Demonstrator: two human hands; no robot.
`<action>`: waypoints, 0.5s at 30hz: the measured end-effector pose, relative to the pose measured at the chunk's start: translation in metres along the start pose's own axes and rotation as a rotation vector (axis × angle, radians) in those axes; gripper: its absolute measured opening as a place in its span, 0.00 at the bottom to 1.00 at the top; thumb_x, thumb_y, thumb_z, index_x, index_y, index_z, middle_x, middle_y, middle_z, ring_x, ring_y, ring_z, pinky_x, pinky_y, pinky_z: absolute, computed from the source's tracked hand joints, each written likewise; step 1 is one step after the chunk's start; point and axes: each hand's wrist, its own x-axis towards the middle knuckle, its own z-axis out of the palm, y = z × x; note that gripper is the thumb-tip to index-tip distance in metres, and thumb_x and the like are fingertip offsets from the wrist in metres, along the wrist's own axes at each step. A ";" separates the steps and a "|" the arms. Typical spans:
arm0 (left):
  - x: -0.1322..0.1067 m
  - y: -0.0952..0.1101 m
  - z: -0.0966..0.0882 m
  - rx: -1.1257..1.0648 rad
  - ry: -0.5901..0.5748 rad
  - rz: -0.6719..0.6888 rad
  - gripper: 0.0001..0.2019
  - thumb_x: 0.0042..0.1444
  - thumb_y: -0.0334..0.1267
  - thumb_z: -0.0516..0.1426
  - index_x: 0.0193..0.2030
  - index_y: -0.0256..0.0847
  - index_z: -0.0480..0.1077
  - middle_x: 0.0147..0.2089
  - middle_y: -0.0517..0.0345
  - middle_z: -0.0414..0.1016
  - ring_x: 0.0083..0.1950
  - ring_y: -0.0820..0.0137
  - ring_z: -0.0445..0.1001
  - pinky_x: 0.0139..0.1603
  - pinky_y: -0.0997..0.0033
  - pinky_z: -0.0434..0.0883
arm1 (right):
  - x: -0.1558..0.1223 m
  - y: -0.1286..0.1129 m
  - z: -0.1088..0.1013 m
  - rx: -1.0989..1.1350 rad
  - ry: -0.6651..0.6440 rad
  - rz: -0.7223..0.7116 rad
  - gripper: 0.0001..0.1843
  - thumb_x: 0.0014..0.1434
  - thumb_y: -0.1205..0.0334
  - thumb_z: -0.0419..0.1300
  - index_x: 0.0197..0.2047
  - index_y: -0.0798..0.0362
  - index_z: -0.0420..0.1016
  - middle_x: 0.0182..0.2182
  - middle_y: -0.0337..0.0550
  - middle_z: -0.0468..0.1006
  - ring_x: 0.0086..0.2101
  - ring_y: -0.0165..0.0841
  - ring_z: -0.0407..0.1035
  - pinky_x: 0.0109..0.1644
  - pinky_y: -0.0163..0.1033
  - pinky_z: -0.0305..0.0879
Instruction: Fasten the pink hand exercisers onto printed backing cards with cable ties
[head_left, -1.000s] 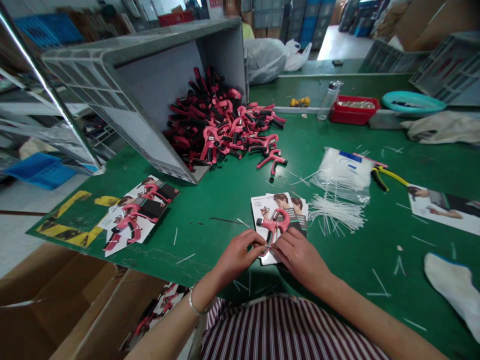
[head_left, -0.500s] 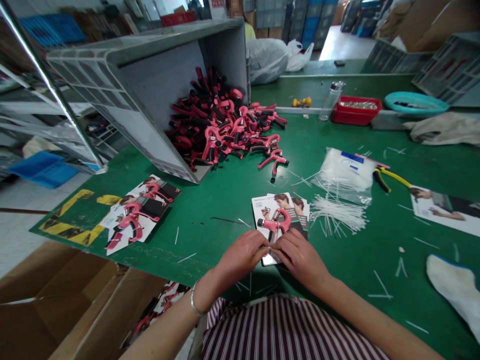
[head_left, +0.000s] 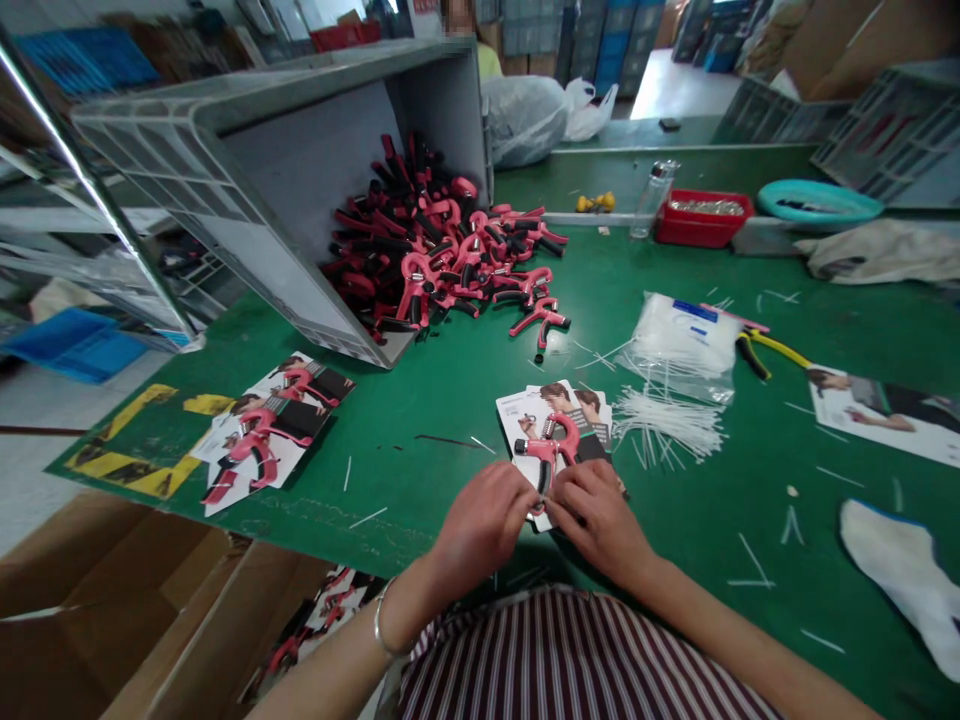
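A red and black hand gripper exerciser (head_left: 556, 440) lies on a printed backing card (head_left: 511, 408) in front of me, with more cards beneath it. My left hand (head_left: 495, 515) is closed, thumb and index fingertips pinched at the near end of the exerciser's handle. From the other side my right hand (head_left: 596, 510) pinches at the same spot, its fingers covering the card's lower right part. Between the two sets of fingertips is a thin, pale cable tie (head_left: 541, 499), mostly hidden. A bundle of loose white cable ties (head_left: 671, 425) lies right of the cards.
A tipped grey crate (head_left: 281, 255) spills several hand grippers (head_left: 450, 240) onto the green table (head_left: 420, 400). Carded grippers (head_left: 262, 435) lie at left, above a cardboard box (head_left: 180, 620). Rightward are a bag of ties (head_left: 686, 345), yellow-handled pliers (head_left: 776, 348), a red bin (head_left: 701, 220) and a white glove (head_left: 892, 570).
Both hands stay pinched together at the handle's near end, with small finger shifts. The exerciser's handle shows a little more between them. The whole view has shifted slightly.
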 end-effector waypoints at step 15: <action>-0.012 -0.025 0.056 -0.007 0.234 -0.231 0.07 0.62 0.38 0.56 0.44 0.39 0.70 0.58 0.41 0.71 0.60 0.53 0.69 0.60 0.44 0.66 | -0.012 -0.002 0.008 0.236 0.245 0.175 0.09 0.67 0.63 0.53 0.35 0.49 0.72 0.38 0.43 0.79 0.44 0.38 0.69 0.52 0.49 0.59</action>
